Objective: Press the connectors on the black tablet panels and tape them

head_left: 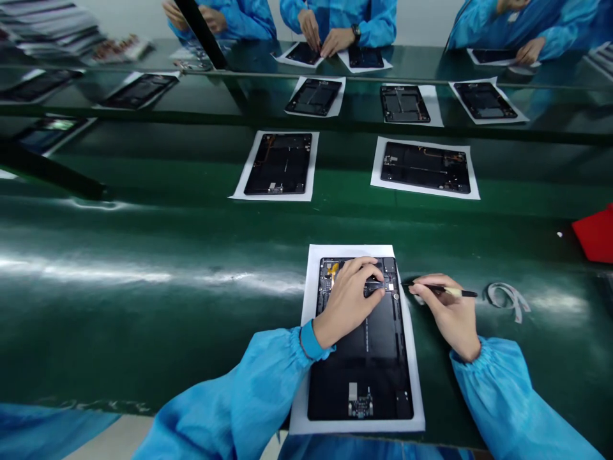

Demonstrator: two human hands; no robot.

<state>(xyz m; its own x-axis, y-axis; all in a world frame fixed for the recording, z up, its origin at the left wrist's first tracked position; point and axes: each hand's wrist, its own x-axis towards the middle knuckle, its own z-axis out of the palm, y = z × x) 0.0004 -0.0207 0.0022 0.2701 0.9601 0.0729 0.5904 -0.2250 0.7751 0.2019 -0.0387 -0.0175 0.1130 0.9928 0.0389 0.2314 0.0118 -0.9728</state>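
An opened tablet [383, 358] with its inner parts bare lies on a white sheet [416, 390] in front of me. My left hand [352, 294] rests over the tablet's upper part, thumb apart from the curved fingers. Whatever lies under those fingers is hidden. Just right of the tablet's top edge, my right hand [445, 310] pinches a slim black pen-like tool [467, 294] with a pale band. The tool's tip points left at the tablet's side. An orange flex cable [332, 271] shows beside my left hand.
A curled pale strip [507, 300] lies right of my right hand, and a red object [596, 233] sits at the far right edge. Beyond are opened tablets [280, 163] on white sheets, a raised shelf [354, 128], a dark post [52, 169] and co-workers' hands [330, 38].
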